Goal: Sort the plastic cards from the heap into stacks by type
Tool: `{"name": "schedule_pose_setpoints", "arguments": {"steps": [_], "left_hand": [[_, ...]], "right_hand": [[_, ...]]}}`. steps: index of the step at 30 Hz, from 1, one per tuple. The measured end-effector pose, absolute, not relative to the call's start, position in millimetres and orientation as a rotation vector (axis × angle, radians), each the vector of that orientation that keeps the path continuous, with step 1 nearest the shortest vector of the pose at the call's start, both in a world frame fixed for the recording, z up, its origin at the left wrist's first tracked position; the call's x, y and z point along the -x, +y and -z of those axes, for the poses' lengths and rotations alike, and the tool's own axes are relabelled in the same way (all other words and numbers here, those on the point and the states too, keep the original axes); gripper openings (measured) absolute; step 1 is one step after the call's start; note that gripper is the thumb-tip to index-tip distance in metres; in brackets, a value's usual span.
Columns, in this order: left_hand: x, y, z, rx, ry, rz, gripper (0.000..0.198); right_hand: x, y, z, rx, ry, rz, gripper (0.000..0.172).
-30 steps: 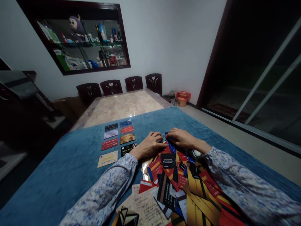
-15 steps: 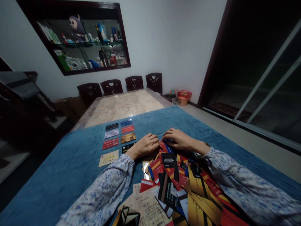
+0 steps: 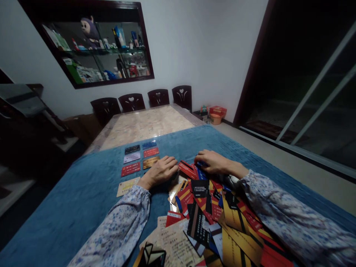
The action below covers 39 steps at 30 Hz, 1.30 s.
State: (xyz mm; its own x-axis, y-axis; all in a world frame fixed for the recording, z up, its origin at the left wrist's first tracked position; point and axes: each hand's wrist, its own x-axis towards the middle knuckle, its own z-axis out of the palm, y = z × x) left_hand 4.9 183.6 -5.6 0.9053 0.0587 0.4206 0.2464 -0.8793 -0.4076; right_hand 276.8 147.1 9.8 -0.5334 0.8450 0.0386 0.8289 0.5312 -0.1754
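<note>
Dim light leaves the far doorway (image 3: 294, 74) on the right almost black, and many small items on the shelves of the wall cabinet (image 3: 148, 48) at far left are too small to make out. Dark chairs (image 3: 182, 97) stand behind the far end of the table (image 3: 144, 122), their lower parts hidden by it. Blue cloth (image 3: 83, 196) covers the near part, running out of view at the bottom.

On it, right of centre, lies a heaped pile of cards (image 3: 199, 188), overlapping so that many show only corners; its near edge is cut off, and the print is mostly illegible. Left of it, more cards lie in two columns, including a gold card (image 3: 148, 163) partly covered by the left hand (image 3: 160, 170). That hand's fingers are bent and point towards a red card (image 3: 187, 169) at the pile's far left; whether they hold anything cannot be told. The right hand (image 3: 213, 162) curls over a blue card (image 3: 202, 174) at the far edge; its fingertips are hidden, so any grip is unclear.
</note>
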Motion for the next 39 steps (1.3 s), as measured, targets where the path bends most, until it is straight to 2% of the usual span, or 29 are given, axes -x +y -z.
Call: {"name": "schedule_pose_setpoints", "arguments": {"steps": [4, 13, 18, 25, 31, 39], "left_hand": [[2.2, 184.1, 2.4, 2.529, -0.228, 0.642, 0.032], [9.3, 182.3, 0.9, 2.536, -0.273, 0.810, 0.031], [4.7, 179.1, 1.3, 2.549, -0.354, 0.941, 0.029], [-4.1, 171.1, 5.8, 2.670, -0.578, 1.150, 0.018], [-9.7, 167.6, 10.5, 2.766, -0.797, 1.380, 0.012], [-14.6, 160.6, 5.9, 2.839, -1.009, 1.451, 0.009]], "right_hand": [[-263.5, 145.3, -10.1, 1.342, -2.604, -0.220, 0.021], [-235.6, 129.9, -14.5, 1.151, -2.512, -0.343, 0.039], [-235.6, 127.8, -17.9, 1.110, -2.458, -0.368, 0.024], [-239.7, 132.7, -14.3, 1.174, -2.447, -0.225, 0.025], [-245.1, 137.1, -11.8, 1.201, -2.357, -0.151, 0.018], [-249.5, 138.8, -12.9, 1.113, -2.236, -0.268, 0.022]]}}
